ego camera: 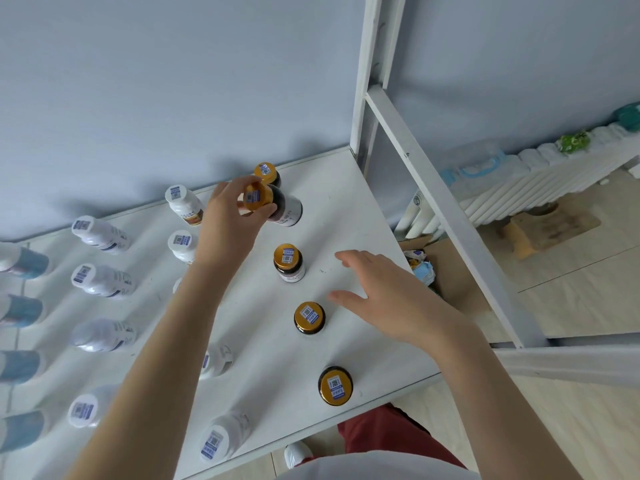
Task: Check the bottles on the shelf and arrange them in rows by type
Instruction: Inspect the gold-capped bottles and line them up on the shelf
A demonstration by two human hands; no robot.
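The sorting looks nearly finished. Your left hand [235, 216] grips a tilted gold-capped bottle [288, 210], not yet set down at the far end of the shelf [346, 209]; your right hand [391, 299] is spread, empty.

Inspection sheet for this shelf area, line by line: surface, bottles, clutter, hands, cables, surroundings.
Surface: white shelf board, a few faint marks.
Job's things: gold-capped bottles standing in one line on the right; white bottles in lines at the middle and left; blue-wrapped bottles along the left edge, blurred.
Clutter: nothing seen.
Hands: left hand grips a tilted gold-capped bottle near its cap; right hand open over the shelf, holding nothing.
Cables: nothing seen.
Surroundings: blue wall, white shelf frame, cardboard box, radiator, wooden stool.
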